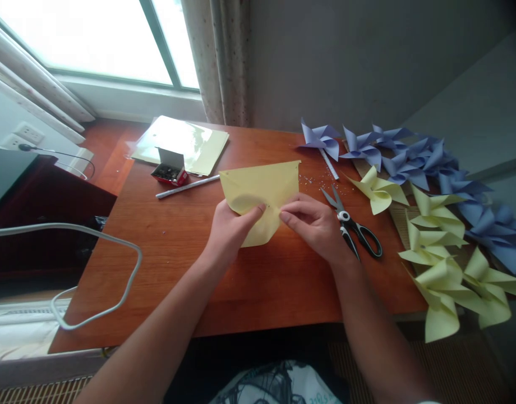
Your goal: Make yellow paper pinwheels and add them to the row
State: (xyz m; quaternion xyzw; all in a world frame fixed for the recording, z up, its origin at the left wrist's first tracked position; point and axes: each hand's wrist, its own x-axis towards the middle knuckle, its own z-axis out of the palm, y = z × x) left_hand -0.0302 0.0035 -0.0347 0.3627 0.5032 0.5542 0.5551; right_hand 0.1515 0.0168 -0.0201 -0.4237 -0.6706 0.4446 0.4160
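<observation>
Both hands hold a sheet of yellow paper (264, 177) up above the wooden table, with its lower part curled inward. My left hand (235, 224) grips the left side, its thumb pressed near the middle by a small dark dot. On the right edge, my right hand (312, 221) pinches the paper between thumb and fingertips. Whether a small item is also in that pinch is hidden. Black-handled scissors (346, 219) lie with their blades slightly apart just beyond my right hand. Behind the left hand rests a rolled paper stick (186, 187).
A small red box (171, 168) with dark contents stands open near a stack of yellow sheets (210, 151). Several purple pinwheels (361, 147) and yellow pinwheels (441, 286) crowd the right side. Paper bits lie by the scissors. A white cable (132, 280) loops over the table's left edge.
</observation>
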